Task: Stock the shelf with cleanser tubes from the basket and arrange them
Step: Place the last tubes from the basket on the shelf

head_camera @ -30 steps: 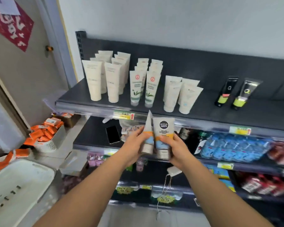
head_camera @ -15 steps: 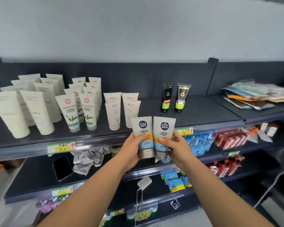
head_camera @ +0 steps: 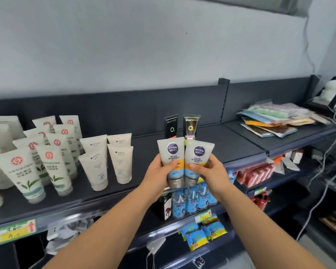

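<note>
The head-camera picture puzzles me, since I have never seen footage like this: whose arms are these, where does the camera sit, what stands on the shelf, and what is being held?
There is no machine: a person wears one wide-angle camera on the head, looking forward and down at their own arms. The left hand grips the left Nivea Men tube, the right hand the right Nivea Men tube, side by side, caps down, in front of the top shelf. On it stand leaf-print tubes, plain white tubes and two dark tubes; a pile of flat packets lies at the right.
</note>
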Tool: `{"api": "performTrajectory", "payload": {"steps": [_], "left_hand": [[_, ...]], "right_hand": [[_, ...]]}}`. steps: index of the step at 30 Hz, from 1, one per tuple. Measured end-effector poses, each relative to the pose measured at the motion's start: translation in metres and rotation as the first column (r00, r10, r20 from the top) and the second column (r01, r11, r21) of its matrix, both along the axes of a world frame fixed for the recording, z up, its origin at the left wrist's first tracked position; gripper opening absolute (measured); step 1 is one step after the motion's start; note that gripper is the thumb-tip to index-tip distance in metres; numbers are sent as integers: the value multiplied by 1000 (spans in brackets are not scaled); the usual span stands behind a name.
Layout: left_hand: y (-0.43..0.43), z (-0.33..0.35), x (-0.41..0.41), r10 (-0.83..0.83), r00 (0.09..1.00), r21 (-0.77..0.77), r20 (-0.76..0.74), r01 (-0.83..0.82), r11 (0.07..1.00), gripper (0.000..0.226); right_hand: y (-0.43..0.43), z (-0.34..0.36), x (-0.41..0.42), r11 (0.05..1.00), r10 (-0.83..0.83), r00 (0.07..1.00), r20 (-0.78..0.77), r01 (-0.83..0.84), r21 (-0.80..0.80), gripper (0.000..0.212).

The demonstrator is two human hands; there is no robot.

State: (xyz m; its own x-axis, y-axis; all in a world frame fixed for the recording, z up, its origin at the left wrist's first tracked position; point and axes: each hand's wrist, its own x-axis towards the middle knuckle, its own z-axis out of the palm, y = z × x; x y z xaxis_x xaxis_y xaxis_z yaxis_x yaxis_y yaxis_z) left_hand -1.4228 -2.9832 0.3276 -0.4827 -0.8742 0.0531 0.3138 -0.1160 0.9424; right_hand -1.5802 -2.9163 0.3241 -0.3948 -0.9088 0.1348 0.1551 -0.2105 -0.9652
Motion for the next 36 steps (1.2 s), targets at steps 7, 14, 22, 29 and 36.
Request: {"api": "performTrajectory", "payload": {"steps": [7,14,22,29,36], "left_hand": [[-48,3,-48,207,973,-116,105,-195,974,30],[-66,-20,-81,316,919,-175,236,-280,944,32],[-71,-25,-98,389,868,-283,308,-307,909,33],[-70,-26,-98,411,869,-282,277,-335,899,32],[-68,-28,-90,396,877,-221,270,-344,913,34]], "right_hand": [[-44,19,-41,999,54,977,-204,-53,12,42],[-82,-7,-77,988,140,939,-315,-111,108,45],[-102,-18,-101,981,187,920,-345,-160,106,42],[-109,-24,-108,973,231,909,-347,-204,112,42],[-110,-23,-110,961,267,907,-327,-225,159,41]]}}
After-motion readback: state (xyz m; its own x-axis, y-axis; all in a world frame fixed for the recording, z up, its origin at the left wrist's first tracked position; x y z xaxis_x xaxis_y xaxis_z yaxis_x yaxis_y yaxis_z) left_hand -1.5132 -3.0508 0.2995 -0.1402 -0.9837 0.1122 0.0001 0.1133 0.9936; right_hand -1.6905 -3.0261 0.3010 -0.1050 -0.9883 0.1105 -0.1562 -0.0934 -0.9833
